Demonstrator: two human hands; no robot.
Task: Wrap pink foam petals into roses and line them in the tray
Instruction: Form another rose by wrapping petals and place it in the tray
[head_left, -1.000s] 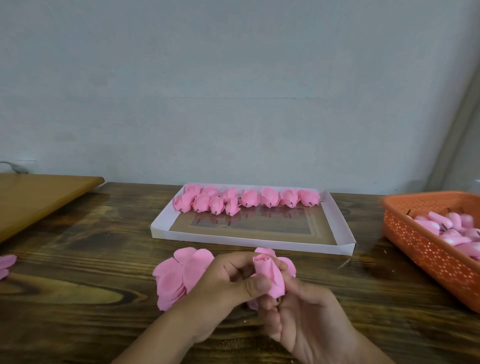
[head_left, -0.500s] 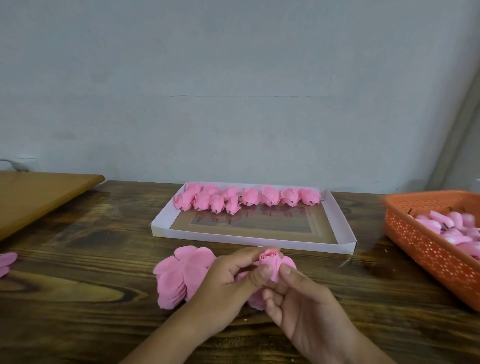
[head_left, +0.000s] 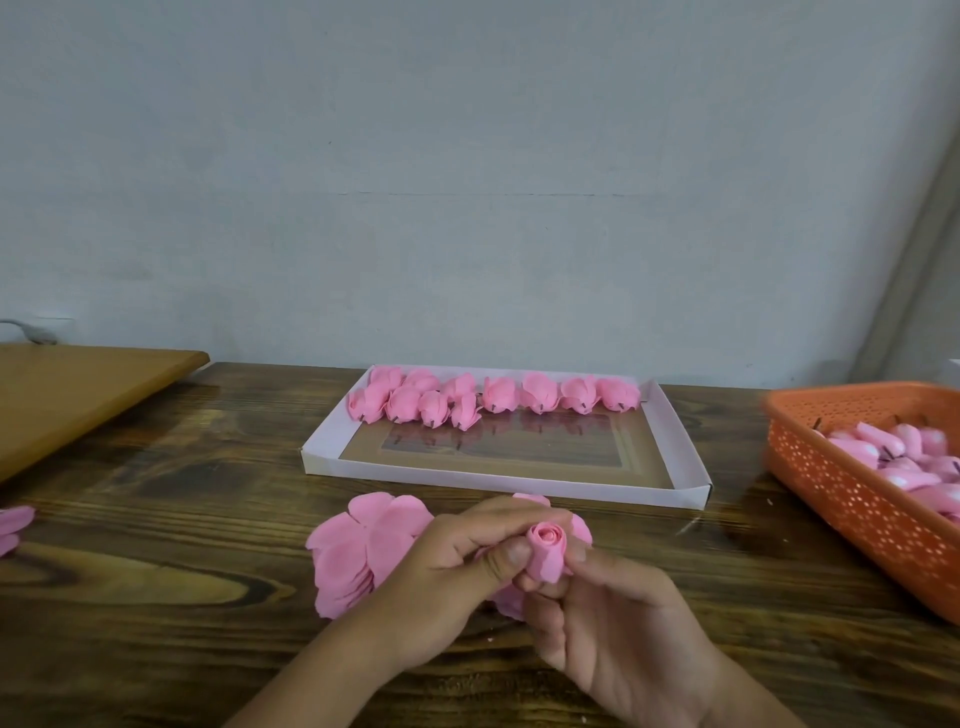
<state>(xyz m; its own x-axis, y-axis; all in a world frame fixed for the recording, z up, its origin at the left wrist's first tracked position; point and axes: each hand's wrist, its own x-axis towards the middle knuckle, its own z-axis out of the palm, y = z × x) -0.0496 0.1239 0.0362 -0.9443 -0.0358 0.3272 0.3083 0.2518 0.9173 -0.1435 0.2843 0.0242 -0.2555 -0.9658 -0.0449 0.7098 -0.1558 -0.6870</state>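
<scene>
I'm holding the rose bud (head_left: 546, 551) just above the counter (head_left: 156, 561), in front of the tray (head_left: 685, 457), both hands working it. Left hand (head_left: 447, 582) grip is pressing together on the bud's left side, thumb flat against the wrap; right hand (head_left: 613, 623) grip is pinching it from the right and underneath, fingertips (head_left: 576, 555) touching the petal edge. A loose petal is sticking out behind the bud, not yet wrapped, I'm judging. Petal stack (head_left: 358, 551) is lying fanned on the counter just beside the left hand. Finished roses (head_left: 498, 397) are lining the tray's far wall, the left ones bunching into a second row; the near part is bare. Orange basket (head_left: 852, 499) of bud cores is sitting well apart on the right. Risks: easing either pinch is likely letting the foam spring open and the spiral unroll; squeezing too hard is creasing it; the left wrist is brushing close to the stack and could scatter it.
</scene>
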